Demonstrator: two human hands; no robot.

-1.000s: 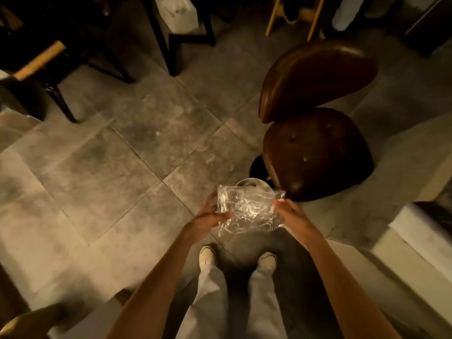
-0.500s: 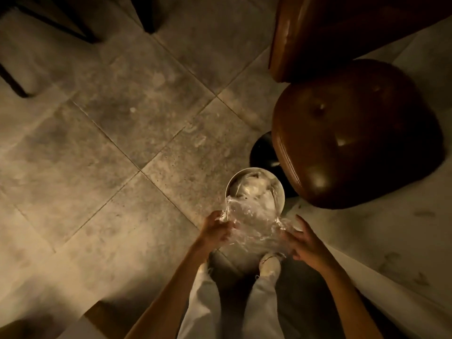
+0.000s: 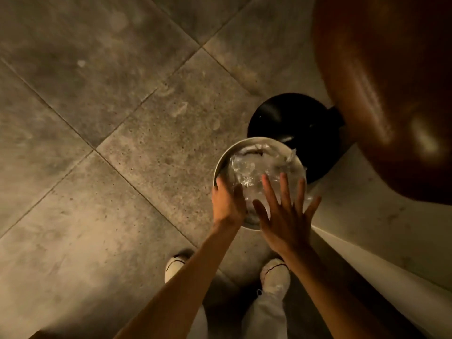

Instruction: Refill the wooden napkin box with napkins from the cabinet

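Fingers (image 3: 269, 189) of your right hand (image 3: 285, 223) are splayed, grasping nothing, above the clear plastic wrapper (image 3: 254, 172) in the round bin (image 3: 220, 165); left hand (image 3: 227, 204) curls on the bin's rim, so press the wrapper fully inside; napkin box unseen.

A person is wearing pale, light-coloured trousers (image 3: 266, 314) and off-white slip-on shoes, the right shoe (image 3: 275, 274) showing a thin dark line across its top, the left shoe (image 3: 175, 265) showing a dark trim at its opening. Both forearms are showing bare, with no sleeves, and the left hand (image 3: 228, 204) and right hand (image 3: 286, 216) are wearing no gloves.
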